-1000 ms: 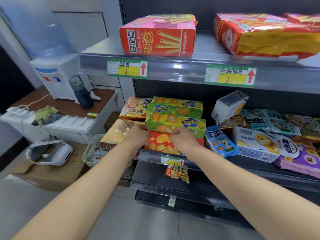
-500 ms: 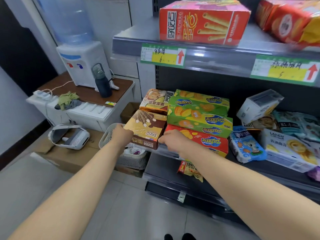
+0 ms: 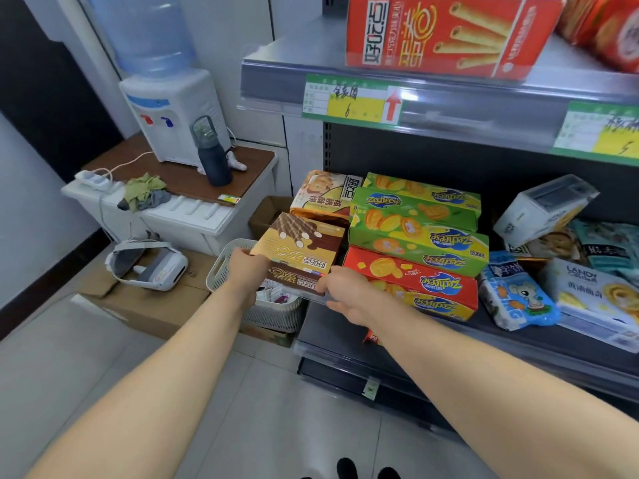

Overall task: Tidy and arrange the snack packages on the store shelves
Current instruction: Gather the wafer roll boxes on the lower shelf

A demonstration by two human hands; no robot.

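A brown and tan wafer-roll box [image 3: 300, 251] sits at the left end of the middle shelf [image 3: 518, 335], sticking out over its front edge. My left hand [image 3: 246, 267] grips the box's left end and my right hand [image 3: 347, 292] holds its right front corner. Right beside it lie a red Zecheese box [image 3: 413, 283] with two green Zecheese boxes [image 3: 415, 229] stacked on top. Behind the brown box is a tan walnut-cookie box [image 3: 325, 193].
A blue mouse-print bag [image 3: 517, 292], a white Landy box [image 3: 594, 292] and a tilted white box [image 3: 543, 209] lie further right. A red egg-roll box [image 3: 446, 32] stands on the upper shelf. A white basket [image 3: 273, 312], cardboard boxes and a water dispenser [image 3: 173, 108] stand to the left.
Both hands shifted left from the red Zecheese box to the brown wafer-roll box and took hold of it. The view has moved closer and to the left.
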